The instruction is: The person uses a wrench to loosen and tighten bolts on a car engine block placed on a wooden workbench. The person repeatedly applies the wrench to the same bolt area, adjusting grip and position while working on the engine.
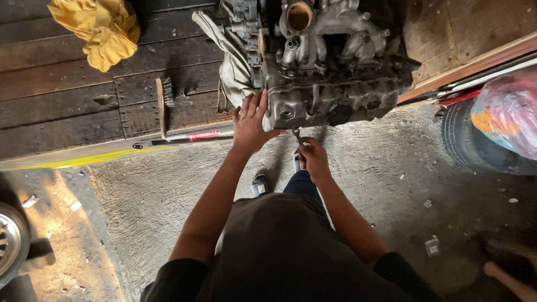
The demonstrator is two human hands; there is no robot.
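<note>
A grimy metal engine block (330,72) rests at the edge of a dark wooden platform (67,95). My left hand (250,122) lies flat against the engine's near left corner, fingers spread upward. Just below the engine's lower edge, my right hand (313,159) is closed around the handle of a small wrench (297,136), whose head points up at the engine's underside. My feet show on the concrete below the hands.
A wire brush with a wooden handle (163,106) lies on the planks left of the engine. A yellow rag (100,31) sits at top left. A tyre (475,142) with a plastic bag (506,112) stands at right. Another person's foot (512,279) shows at bottom right.
</note>
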